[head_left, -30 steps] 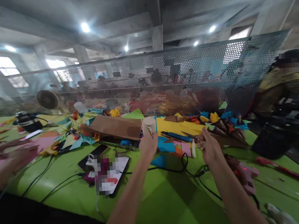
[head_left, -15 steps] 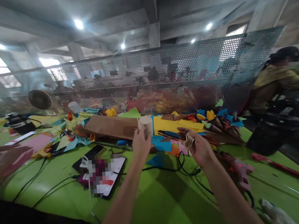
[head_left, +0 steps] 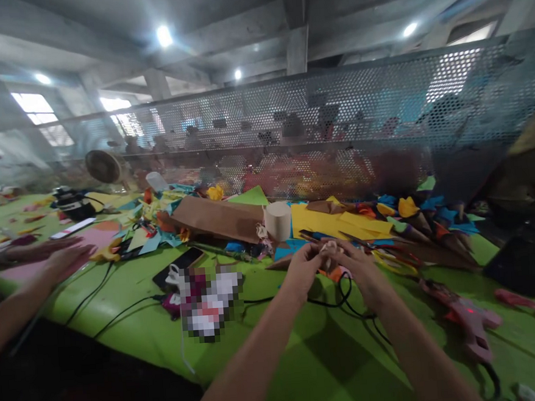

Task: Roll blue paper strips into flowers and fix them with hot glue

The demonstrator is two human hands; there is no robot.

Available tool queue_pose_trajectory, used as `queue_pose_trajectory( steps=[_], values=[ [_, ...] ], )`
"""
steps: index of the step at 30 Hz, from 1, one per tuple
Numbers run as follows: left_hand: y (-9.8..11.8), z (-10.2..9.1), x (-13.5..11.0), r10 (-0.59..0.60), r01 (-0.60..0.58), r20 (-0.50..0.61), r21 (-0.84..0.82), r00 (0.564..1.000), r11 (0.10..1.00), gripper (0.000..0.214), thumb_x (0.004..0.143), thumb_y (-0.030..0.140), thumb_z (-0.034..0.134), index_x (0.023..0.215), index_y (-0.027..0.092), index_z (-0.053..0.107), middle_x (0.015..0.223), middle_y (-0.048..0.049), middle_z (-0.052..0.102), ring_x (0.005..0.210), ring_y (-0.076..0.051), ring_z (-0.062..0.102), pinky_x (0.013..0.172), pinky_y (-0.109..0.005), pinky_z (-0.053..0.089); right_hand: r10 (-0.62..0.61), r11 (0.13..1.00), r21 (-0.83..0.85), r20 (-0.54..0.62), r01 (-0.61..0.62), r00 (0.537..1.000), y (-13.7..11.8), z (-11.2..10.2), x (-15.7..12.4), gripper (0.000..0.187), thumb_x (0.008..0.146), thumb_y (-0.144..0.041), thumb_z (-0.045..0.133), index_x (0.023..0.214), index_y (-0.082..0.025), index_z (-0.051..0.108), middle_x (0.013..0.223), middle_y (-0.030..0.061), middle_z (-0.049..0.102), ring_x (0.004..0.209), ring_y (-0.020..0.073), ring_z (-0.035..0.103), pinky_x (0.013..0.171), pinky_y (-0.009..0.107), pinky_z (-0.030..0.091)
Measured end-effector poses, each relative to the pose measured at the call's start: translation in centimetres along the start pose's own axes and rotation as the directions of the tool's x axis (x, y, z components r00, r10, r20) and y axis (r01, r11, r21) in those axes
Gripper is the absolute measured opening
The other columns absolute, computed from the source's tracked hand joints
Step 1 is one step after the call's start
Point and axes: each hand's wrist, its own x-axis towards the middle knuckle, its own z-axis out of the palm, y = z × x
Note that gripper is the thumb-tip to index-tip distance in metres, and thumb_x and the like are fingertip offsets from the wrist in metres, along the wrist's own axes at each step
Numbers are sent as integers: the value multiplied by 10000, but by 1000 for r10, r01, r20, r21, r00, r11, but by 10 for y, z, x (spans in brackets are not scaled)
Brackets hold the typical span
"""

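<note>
My left hand [head_left: 302, 269] and my right hand [head_left: 358, 267] meet over the green table [head_left: 297, 369], fingers pinched together on a small pale crumpled paper piece [head_left: 329, 248]. A cream tape roll [head_left: 277, 220] stands on the table just beyond my left hand, apart from it. Black cables [head_left: 342, 296] loop under my hands.
A phone [head_left: 179, 267] and a blurred screen lie to the left. Brown paper [head_left: 218, 217], yellow sheets [head_left: 337, 223], coloured scraps and paper cones [head_left: 416, 230] crowd the back. A pink glue gun [head_left: 471, 327] lies at right. Another person's hands [head_left: 63, 260] rest at left. A perforated metal screen [head_left: 336, 128] closes the far side.
My left hand has let go of the tape roll, which now stands on the table, and moved right to join my right hand on the paper piece. The camera has swung slightly left.
</note>
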Motion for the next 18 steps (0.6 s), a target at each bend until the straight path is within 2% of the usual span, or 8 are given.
queue_pose_trajectory(
  steps=[3,6,13,18],
  values=[
    [-7,-7,1,14,-16,-37,-55,999,998,415,599,482,808,712,149,588,647,21,586,626,-113,519,651,-250,427,5,997,-76,-15,-7,1000,5,-2,5,494,579,-601,799,831,-184,717,690,28,690,643,207,618,636,321,496],
    [-14,-12,1,25,-28,-65,-45,998,999,394,618,465,795,694,152,568,619,38,554,597,-97,481,630,-240,404,-2,997,-71,-41,-1,999,6,-2,6,441,538,-559,830,742,-194,691,682,25,693,638,207,621,649,326,499],
    [-23,-17,5,125,-115,-73,128,989,985,292,707,399,730,698,164,557,621,41,528,597,-99,459,590,-230,370,48,998,-50,-27,-49,998,6,-2,3,419,540,-474,863,795,-181,705,697,18,710,617,181,621,605,287,490],
    [-9,-25,5,183,-147,-99,291,978,945,210,809,368,629,756,171,579,686,12,589,652,-126,524,634,-244,416,72,992,114,-97,-61,993,8,-6,4,408,540,-457,876,773,-182,684,667,26,710,584,193,643,580,305,518]
  ],
)
